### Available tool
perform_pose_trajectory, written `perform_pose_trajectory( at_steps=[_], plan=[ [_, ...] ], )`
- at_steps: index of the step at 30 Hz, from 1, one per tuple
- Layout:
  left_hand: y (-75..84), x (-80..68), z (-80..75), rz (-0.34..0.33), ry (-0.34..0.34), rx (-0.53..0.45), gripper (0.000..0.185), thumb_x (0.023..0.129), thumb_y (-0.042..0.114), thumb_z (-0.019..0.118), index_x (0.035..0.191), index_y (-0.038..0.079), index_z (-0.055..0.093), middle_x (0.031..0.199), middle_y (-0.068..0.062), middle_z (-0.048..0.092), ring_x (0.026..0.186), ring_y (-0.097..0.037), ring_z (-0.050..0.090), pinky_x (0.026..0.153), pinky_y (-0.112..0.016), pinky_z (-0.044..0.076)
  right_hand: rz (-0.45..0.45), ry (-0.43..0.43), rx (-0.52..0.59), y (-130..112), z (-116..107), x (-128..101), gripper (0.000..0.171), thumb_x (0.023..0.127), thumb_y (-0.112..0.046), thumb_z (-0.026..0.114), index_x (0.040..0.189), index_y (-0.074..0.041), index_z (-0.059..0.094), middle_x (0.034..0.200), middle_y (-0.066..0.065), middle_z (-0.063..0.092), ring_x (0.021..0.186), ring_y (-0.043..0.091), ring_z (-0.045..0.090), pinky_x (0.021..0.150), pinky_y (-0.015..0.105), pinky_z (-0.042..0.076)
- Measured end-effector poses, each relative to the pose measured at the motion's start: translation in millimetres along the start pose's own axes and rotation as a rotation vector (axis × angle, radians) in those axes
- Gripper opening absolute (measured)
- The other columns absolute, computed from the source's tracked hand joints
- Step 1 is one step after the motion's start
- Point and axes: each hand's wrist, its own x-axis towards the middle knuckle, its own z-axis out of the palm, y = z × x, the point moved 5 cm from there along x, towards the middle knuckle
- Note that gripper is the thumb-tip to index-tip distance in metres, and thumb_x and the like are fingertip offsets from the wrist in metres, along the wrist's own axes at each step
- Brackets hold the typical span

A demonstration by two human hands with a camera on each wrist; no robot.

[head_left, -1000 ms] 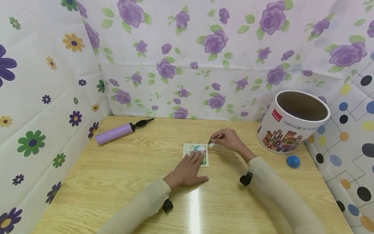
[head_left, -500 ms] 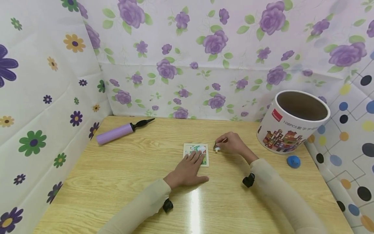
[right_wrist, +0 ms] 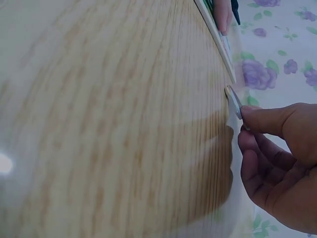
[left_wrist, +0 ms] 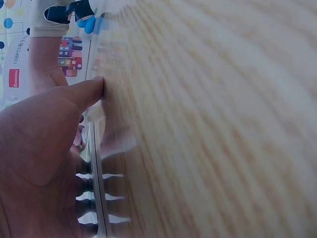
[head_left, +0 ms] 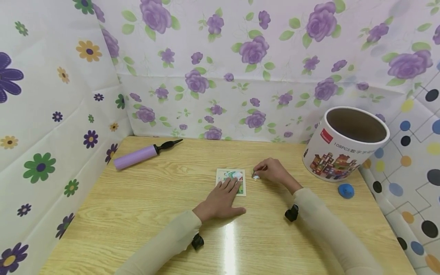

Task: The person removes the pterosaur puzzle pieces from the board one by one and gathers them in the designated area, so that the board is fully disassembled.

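Observation:
A small square puzzle board (head_left: 231, 181) with a green and white picture lies in the middle of the wooden table (head_left: 144, 206). My left hand (head_left: 225, 196) lies flat on it, fingers straight, pressing the board (left_wrist: 94, 168) down. Just right of the board my right hand (head_left: 271, 171) pinches a small white puzzle piece (head_left: 256, 177) between thumb and fingers, low at the table surface. The right wrist view shows the piece (right_wrist: 234, 101) held on edge beside the board (right_wrist: 218, 37).
A large open round puzzle tub (head_left: 345, 143) stands at the back right. A blue blob-like object (head_left: 345, 190) lies in front of it. A purple hand pump (head_left: 141, 154) lies at the back left. Floral sheets wall in the table.
My right hand has carried the small piece from the board's top right corner a little to the right and down to the table. The left hand has stayed flat on the board.

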Motion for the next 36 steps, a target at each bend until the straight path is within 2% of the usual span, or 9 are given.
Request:
perform_pose_trajectory(
  at_steps=[11, 18, 28, 36],
  plan=[
    [0.0, 1.5, 0.8, -0.003, 0.002, 0.010, 0.099, 0.096, 0.073, 0.046, 0.165, 0.009, 0.014, 0.171, -0.010, 0.013, 0.158, -0.031, 0.012, 0.125, -0.051, 0.018, -0.003, -0.013, -0.003, 5.7, 2.9, 0.4, 0.014, 0.096, -0.016, 0.073, 0.107, -0.012, 0.081, 0.106, 0.005, 0.077, 0.089, 0.019, 0.071, 0.080, 0.039, 0.059],
    [2.0, 0.9, -1.7, -0.012, 0.002, 0.013, 0.100, 0.096, 0.073, 0.047, 0.165, 0.009, 0.015, 0.171, -0.010, 0.014, 0.158, -0.031, 0.013, 0.125, -0.052, 0.019, -0.008, 0.011, 0.000, 4.0, -0.4, 1.4, 0.015, 0.096, -0.016, 0.073, 0.108, -0.011, 0.080, 0.099, 0.002, 0.076, 0.088, 0.019, 0.070, 0.078, 0.038, 0.058],
    [3.4, -0.6, -1.3, 0.012, -0.001, -0.012, 0.091, 0.098, 0.069, 0.047, 0.166, 0.017, 0.017, 0.172, -0.006, 0.011, 0.157, -0.036, 0.011, 0.124, -0.056, 0.017, -0.041, -0.006, 0.041, -14.5, 0.2, 5.4, 0.021, 0.099, -0.019, 0.070, 0.114, -0.007, 0.077, 0.096, 0.003, 0.074, 0.081, 0.015, 0.070, 0.066, 0.031, 0.058],
    [3.7, 0.6, -0.3, 0.017, 0.015, 0.001, 0.090, 0.097, 0.070, 0.048, 0.165, 0.016, 0.022, 0.171, -0.009, 0.015, 0.156, -0.038, 0.013, 0.123, -0.057, 0.022, -0.080, -0.048, 0.026, -35.0, 11.2, 18.6, 0.022, 0.099, -0.017, 0.069, 0.117, -0.006, 0.076, 0.099, 0.003, 0.073, 0.081, 0.013, 0.069, 0.073, 0.033, 0.058]
  ],
)
